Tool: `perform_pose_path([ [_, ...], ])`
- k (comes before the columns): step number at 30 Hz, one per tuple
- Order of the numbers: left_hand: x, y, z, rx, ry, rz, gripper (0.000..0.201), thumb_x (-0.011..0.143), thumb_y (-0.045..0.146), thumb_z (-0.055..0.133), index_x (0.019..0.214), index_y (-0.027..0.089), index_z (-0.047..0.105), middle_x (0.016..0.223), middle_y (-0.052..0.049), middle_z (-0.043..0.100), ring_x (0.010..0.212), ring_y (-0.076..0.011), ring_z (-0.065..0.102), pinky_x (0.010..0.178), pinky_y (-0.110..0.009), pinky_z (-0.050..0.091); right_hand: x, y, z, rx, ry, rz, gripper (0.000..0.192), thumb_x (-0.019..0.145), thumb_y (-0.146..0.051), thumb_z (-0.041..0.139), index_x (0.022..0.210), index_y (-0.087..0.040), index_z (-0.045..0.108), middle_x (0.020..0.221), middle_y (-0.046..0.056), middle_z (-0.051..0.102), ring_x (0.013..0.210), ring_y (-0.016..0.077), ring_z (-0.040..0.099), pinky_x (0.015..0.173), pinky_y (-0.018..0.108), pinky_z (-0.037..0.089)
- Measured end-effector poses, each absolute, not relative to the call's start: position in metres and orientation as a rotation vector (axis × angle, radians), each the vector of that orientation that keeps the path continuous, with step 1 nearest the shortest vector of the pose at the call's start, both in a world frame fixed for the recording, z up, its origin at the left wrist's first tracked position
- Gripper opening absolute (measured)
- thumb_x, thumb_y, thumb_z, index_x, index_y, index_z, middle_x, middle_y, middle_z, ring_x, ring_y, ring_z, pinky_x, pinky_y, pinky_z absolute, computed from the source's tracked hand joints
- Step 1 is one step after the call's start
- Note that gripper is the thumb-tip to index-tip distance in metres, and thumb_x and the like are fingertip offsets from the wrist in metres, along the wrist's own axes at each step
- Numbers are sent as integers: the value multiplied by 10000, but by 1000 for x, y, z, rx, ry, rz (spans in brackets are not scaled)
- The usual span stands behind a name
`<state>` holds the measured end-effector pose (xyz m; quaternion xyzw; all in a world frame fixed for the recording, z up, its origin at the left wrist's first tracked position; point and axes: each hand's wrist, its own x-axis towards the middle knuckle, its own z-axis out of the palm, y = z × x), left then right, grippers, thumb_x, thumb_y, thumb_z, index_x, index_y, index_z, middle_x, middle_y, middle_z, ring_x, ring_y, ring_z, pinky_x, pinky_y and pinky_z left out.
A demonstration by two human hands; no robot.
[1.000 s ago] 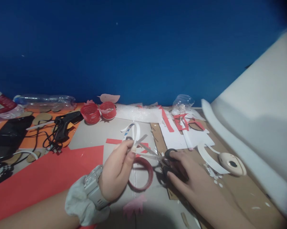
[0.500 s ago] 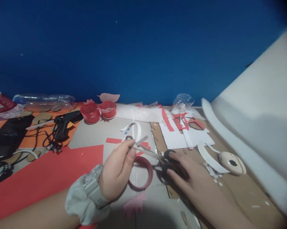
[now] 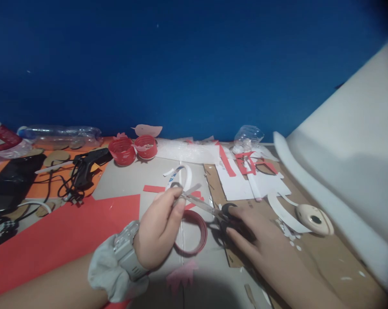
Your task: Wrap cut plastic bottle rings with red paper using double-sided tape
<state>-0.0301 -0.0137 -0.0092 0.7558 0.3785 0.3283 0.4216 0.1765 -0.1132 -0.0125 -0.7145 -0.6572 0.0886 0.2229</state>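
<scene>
My left hand [image 3: 158, 229], with a watch and a grey cuff at the wrist, pinches a small pale strip of paper [image 3: 191, 189] between thumb and fingers. My right hand [image 3: 258, 236] grips the black handles of a pair of scissors [image 3: 209, 209], whose blades point left and meet the strip at my left fingertips. A red ring [image 3: 194, 234] lies on the table right under both hands. A curved white strip [image 3: 184, 175] lies just behind my left hand.
A red paper sheet [image 3: 61, 236] lies at the left. A black glue gun with its cord [image 3: 84, 169], two red caps [image 3: 132, 150] and clear plastic bottles [image 3: 61, 136] sit further back. White and red paper scraps [image 3: 248, 178], a tape roll [image 3: 314, 219] and a large white sheet [image 3: 351, 150] are at the right.
The scissor blades have closed down toward the strip at my left fingertips. Both hands have stayed almost in place.
</scene>
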Motion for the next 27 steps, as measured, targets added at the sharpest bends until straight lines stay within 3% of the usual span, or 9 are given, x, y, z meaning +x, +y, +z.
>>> perform_pose_path([
  [27,-31,-13,-11,1917,977,807,306,971,353,357,1156,171,519,1130,-124,621,1104,-263,548,943,-437,404,179,-112,-12,-1972,-1934,175,195,910,-282,473,1059,-216,581,1006,85,708,888,254,678,717,379,552],
])
